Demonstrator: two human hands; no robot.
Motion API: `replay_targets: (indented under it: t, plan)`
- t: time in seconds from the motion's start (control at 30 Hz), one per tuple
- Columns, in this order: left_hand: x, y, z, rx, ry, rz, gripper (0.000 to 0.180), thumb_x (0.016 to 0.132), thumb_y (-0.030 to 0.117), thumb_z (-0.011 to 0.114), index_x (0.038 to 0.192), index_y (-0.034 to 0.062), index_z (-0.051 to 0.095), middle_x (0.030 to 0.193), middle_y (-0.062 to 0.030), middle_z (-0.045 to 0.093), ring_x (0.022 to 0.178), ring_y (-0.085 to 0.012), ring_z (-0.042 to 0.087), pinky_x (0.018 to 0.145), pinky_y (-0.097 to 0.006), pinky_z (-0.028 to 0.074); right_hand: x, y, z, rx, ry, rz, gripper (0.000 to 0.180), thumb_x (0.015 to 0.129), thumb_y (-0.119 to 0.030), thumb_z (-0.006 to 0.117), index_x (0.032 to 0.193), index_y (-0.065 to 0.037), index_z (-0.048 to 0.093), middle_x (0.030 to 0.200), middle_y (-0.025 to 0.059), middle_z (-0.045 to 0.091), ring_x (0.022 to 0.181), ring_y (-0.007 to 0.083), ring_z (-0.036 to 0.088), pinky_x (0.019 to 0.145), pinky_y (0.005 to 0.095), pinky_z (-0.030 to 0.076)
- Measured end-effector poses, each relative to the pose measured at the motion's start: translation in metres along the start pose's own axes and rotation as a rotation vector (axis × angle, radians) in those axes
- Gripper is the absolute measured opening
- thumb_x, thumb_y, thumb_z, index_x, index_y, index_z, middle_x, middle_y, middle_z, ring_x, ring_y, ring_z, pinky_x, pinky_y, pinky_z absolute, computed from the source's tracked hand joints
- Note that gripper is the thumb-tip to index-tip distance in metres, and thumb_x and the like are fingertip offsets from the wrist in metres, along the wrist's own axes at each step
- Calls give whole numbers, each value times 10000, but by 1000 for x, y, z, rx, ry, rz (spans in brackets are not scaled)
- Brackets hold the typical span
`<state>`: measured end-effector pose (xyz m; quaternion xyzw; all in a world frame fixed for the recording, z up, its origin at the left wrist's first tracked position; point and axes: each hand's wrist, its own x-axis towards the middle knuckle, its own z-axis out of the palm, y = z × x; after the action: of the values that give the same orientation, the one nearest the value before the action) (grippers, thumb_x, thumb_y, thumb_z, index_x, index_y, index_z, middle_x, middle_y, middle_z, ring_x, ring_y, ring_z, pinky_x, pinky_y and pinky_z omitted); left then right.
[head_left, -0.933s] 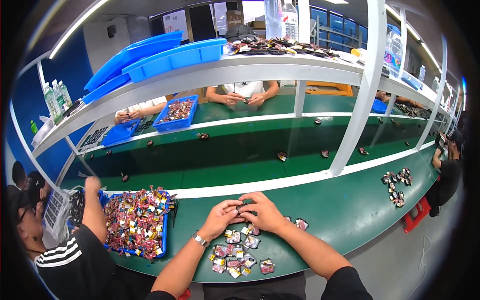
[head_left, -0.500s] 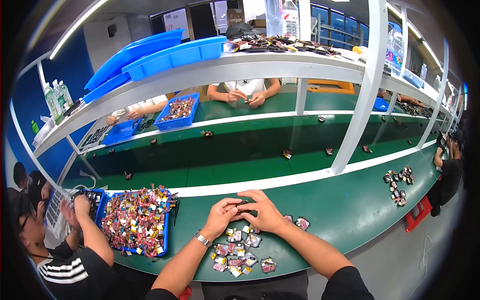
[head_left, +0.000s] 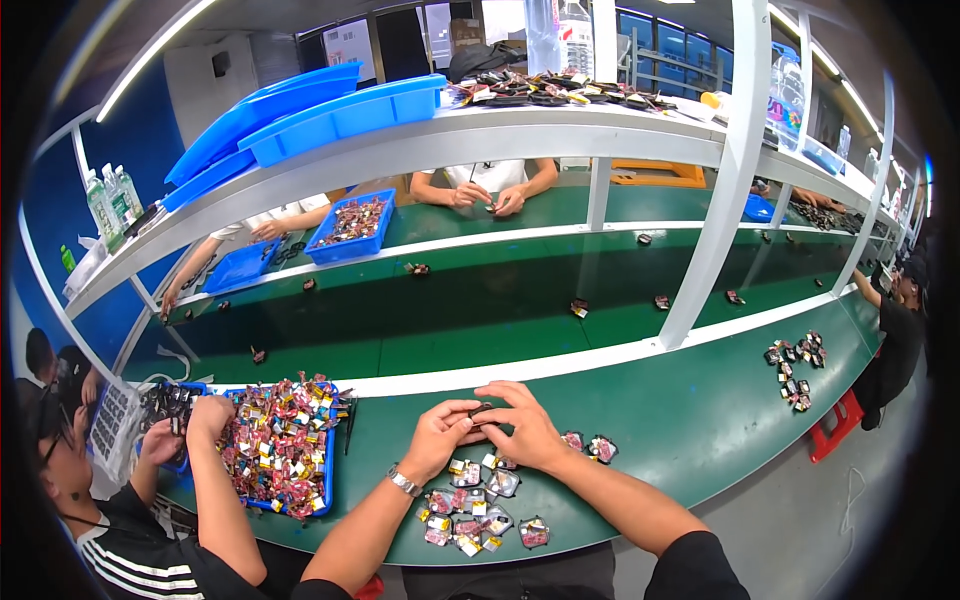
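Note:
My left hand [head_left: 438, 438] and my right hand [head_left: 532, 432] meet over the green bench, closed on a small dark piece [head_left: 482, 411] between their fingertips. The fingers mostly cover it, so its exact kind does not show. Just below my hands lies a cluster of small clear-and-black casings [head_left: 497, 518] with red, yellow and white parts in them. Another such casing [head_left: 534, 532] sits a little apart, to the right of the cluster. Beside my right wrist rest two more casings [head_left: 603, 448]. A watch [head_left: 405, 480] is on my left wrist.
Left of me, a blue tray [head_left: 331, 470] is heaped with small red, yellow and white electronic parts; a co-worker's hand [head_left: 210, 418] is at its edge. Black tweezers [head_left: 348, 425] lie beside it. Beyond a white rail runs a green belt [head_left: 480, 340] with scattered pieces. More casings [head_left: 795, 365] lie at right.
The co-worker at left has moved one hand rightward to the heaped tray. Across the belt, another person's arm now reaches toward its left end. My hands stay nearly in place.

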<state>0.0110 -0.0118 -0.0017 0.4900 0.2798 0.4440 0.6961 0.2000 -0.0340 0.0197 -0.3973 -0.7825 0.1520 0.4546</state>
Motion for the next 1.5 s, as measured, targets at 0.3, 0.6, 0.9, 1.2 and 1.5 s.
replay_targets:
  t: [0.3, 0.6, 0.9, 1.2, 1.5]
  plan:
    - [4, -1, 0, -10, 31, -30, 282, 974, 19, 476, 1245, -58, 471, 1150, -169, 612, 1037, -242, 642, 927, -365, 554, 3, -3, 5, -6, 34, -5, 210, 774, -31, 668, 979, -61, 638, 1142, 103, 577, 1075, 305, 559, 865, 378, 505]
    - [3, 5, -2, -35, 25, -58, 296, 977, 21, 466, 1266, -41, 465, 1175, -155, 605, 1054, -222, 632, 908, -339, 561, 9, -3, 3, -155, 76, -173, 186, 753, -44, 689, 935, -58, 654, 1029, 72, 593, 916, 256, 615, 719, 347, 544]
    - [3, 3, 0, -17, 17, -59, 286, 969, 34, 497, 1243, -45, 480, 1166, -149, 610, 1064, -219, 625, 914, -355, 558, 4, -6, 6, -273, 48, -138, 197, 786, -93, 670, 976, -44, 657, 1048, 77, 599, 912, 251, 619, 733, 352, 552]
    - [4, 5, 3, -8, 21, -54, 265, 968, 37, 499, 1221, -40, 499, 1135, -131, 620, 1024, -201, 638, 892, -351, 569, 5, -4, 7, -293, 36, -126, 201, 793, -82, 658, 989, -42, 650, 1040, 75, 602, 909, 256, 617, 730, 358, 552]
    - [2, -3, 7, 146, 126, 1, 222, 966, 79, 534, 1170, -5, 554, 1082, -96, 648, 941, -130, 641, 757, -259, 570, 7, 0, 8, 176, 123, 166, 212, 829, -38, 667, 1033, 18, 654, 947, 135, 663, 736, 194, 685, 662, 290, 556]
